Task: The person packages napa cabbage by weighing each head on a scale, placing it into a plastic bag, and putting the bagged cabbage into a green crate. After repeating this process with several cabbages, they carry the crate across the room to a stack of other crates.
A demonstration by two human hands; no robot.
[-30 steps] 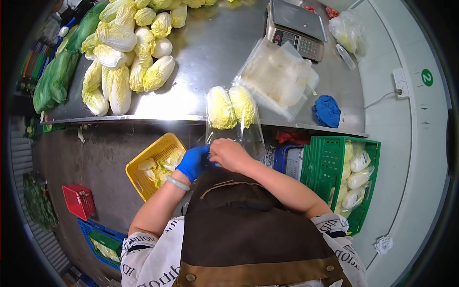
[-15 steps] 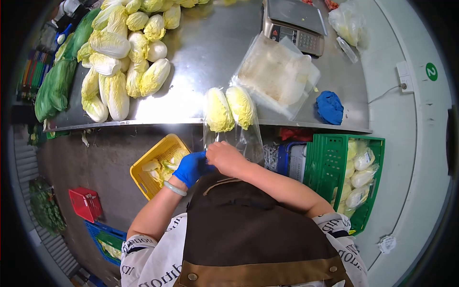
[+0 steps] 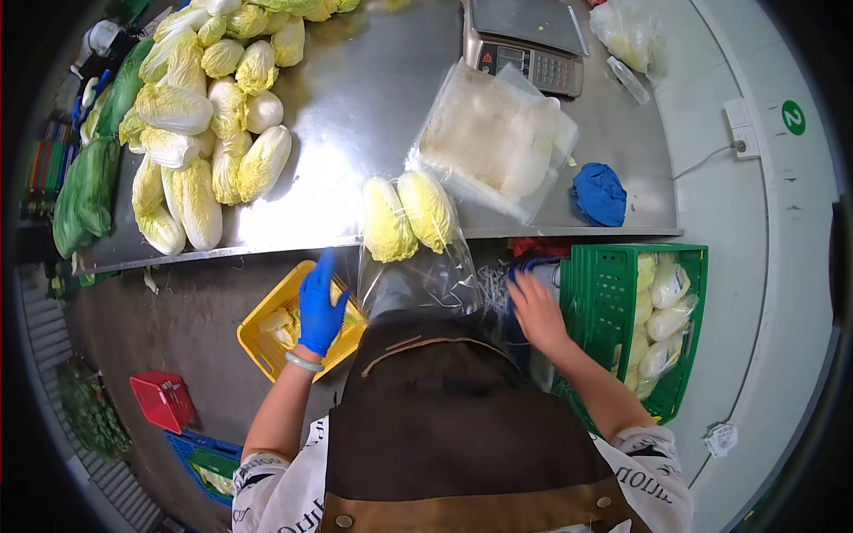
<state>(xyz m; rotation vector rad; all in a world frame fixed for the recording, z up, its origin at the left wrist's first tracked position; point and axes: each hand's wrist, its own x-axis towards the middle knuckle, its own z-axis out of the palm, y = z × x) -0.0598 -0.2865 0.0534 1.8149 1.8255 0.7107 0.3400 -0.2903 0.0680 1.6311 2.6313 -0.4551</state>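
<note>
My left hand (image 3: 322,311), in a blue glove, is open with its fingers stretched out above the yellow basket (image 3: 250,342). Loose cabbage leaves (image 3: 281,328) lie in that basket. My right hand (image 3: 537,310) is bare and open, fingers apart, and hovers left of the green crate (image 3: 602,311). Between the hands, two napa cabbages (image 3: 388,220) lie side by side at the table's front edge in a clear plastic bag (image 3: 418,284). The bag's mouth end hangs over the edge, and neither hand touches it.
On the steel table (image 3: 346,115) lie a heap of napa cabbages (image 3: 191,191), a stack of clear bags (image 3: 493,133), a digital scale (image 3: 524,53) and a crumpled blue glove-like bundle (image 3: 600,194). Bagged cabbages (image 3: 668,286) fill the green crate. A red basket (image 3: 163,400) stands on the floor.
My hands were together at the bag's open end. They have let go and spread apart, left toward the yellow basket and right toward the green crate. The view has shifted slightly.
</note>
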